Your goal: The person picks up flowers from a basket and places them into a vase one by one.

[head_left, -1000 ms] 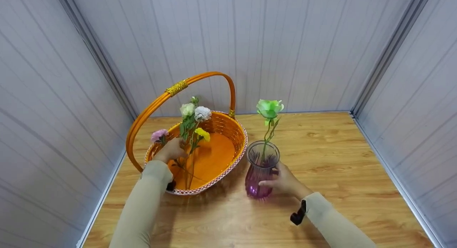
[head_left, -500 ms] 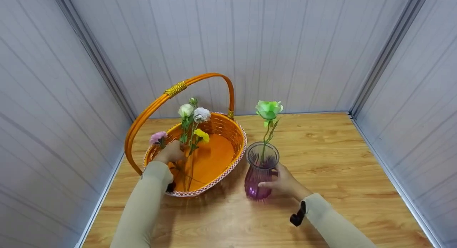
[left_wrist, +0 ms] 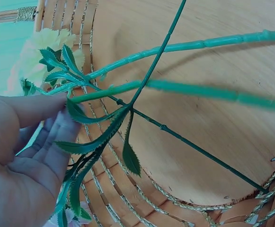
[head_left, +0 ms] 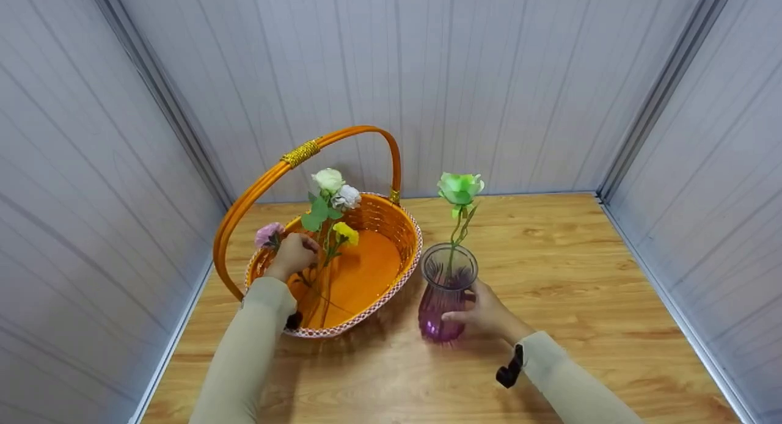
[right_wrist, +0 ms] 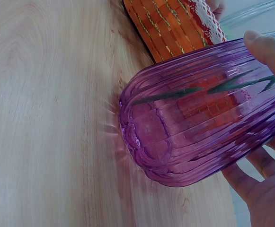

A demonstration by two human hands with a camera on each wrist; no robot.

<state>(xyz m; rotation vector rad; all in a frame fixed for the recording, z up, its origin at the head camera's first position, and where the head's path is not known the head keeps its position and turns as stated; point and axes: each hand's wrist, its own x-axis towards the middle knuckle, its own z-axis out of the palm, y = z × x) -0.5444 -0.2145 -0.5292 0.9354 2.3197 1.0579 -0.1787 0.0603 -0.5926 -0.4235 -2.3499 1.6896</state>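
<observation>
Here, left hand (head_left: 294, 253) pinches one of four flowers (head_left: 328, 179) in one basket (head_left: 372, 259); right hand (head_left: 490, 313) grips one vase (head_left: 435, 308), at its four o'clock.

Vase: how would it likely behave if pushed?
The vase looks glossy and see-through, so it may be slippery. It is taller than wide, with the green flower rising out of it, so a high push could tip it. The right hand gripping it would probably steady it.

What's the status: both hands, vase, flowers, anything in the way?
Left hand pinching flower stem over basket. Right hand gripping vase, green flower in it. Possible snag: dark leafy stem crosses pinched one.
</observation>
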